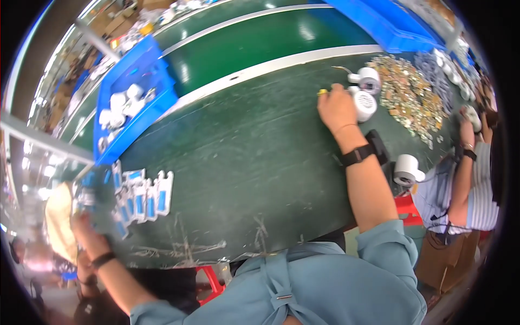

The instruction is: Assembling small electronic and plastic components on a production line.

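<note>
My right hand (337,110) is over the far right part of the dark green bench, fingers curled. A small yellow piece (323,92) shows at its thumb and fingertips. Right beside that hand lies a white round housing (364,105) with a slotted face; a second white housing (369,80) with a short wire lies behind it. My left hand (85,232) is out at the far left edge, near a beige, bag-like thing (60,223). Its fingers are blurred, and whether it holds anything is unclear. Several white-and-blue flat pieces (143,197) lie to its right.
A blue bin (103,89) with white parts stands back left; another blue bin (387,24) is back right. Small boards (409,89) form a heap at the right, near grey cables (433,76). Another white housing (406,169) lies nearer. A co-worker's arm (460,179) is at right.
</note>
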{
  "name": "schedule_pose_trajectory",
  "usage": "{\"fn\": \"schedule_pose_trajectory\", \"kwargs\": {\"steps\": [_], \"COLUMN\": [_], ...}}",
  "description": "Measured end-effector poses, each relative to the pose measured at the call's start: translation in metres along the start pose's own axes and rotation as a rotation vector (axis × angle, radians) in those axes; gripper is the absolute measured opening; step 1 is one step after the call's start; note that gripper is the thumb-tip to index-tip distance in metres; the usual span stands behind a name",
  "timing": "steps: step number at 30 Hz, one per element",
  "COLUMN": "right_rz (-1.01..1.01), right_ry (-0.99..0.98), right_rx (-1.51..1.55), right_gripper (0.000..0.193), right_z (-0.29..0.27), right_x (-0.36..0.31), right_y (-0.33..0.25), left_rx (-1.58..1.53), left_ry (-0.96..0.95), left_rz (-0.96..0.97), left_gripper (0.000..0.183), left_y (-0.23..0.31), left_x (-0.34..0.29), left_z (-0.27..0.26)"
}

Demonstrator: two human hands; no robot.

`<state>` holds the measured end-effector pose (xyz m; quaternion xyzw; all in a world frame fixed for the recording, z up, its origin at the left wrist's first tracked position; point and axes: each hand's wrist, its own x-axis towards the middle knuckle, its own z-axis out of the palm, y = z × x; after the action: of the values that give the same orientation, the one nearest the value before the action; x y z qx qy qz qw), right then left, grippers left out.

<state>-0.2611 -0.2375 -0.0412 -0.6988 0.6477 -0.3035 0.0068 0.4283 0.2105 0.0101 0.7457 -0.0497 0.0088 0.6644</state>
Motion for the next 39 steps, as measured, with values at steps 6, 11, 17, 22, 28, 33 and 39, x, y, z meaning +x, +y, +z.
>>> {"fn": "schedule_pose_trajectory", "kwargs": {"steps": [6, 11, 17, 22, 28, 33, 39], "right_rz": [-0.136, -0.43, -0.554, -0.546, -0.385, -0.319, -0.212], "right_ry": [-0.011, -0.327, -0.541, -0.491, -0.559, -0.612, -0.673], "right_rx": [-0.038, 0.344, 0.541, 0.57, 0.525, 0.505, 0.522], "right_gripper": [0.019, 0.014, 0.013, 0.019, 0.025, 0.019, 0.013], "right_z": [-0.001, -0.027, -0.044, -0.043, -0.04, -0.047, -0.056], "right_x": [-0.016, -0.073, -0.102, -0.101, -0.098, -0.094, -0.084], "right_y": [0.013, -0.042, -0.06, -0.062, -0.055, -0.051, -0.044], "left_rx": [0.87, 0.974, 1.004, 0.714, 1.336, 1.089, 0.83], "left_ry": [0.115, -0.394, -0.665, -0.813, -0.189, -0.499, -0.803], "left_rz": [0.799, 1.0, 0.889, 1.045, 0.909, 0.877, 1.065], "left_gripper": [0.039, 0.05, 0.058, 0.049, 0.039, 0.038, 0.04], "left_y": [-0.009, -0.008, -0.001, 0.024, -0.003, -0.031, 0.011], "left_x": [-0.127, -0.255, -0.335, -0.346, -0.214, -0.209, -0.315], "left_z": [0.087, 0.123, 0.166, 0.192, 0.158, 0.132, 0.204]}}
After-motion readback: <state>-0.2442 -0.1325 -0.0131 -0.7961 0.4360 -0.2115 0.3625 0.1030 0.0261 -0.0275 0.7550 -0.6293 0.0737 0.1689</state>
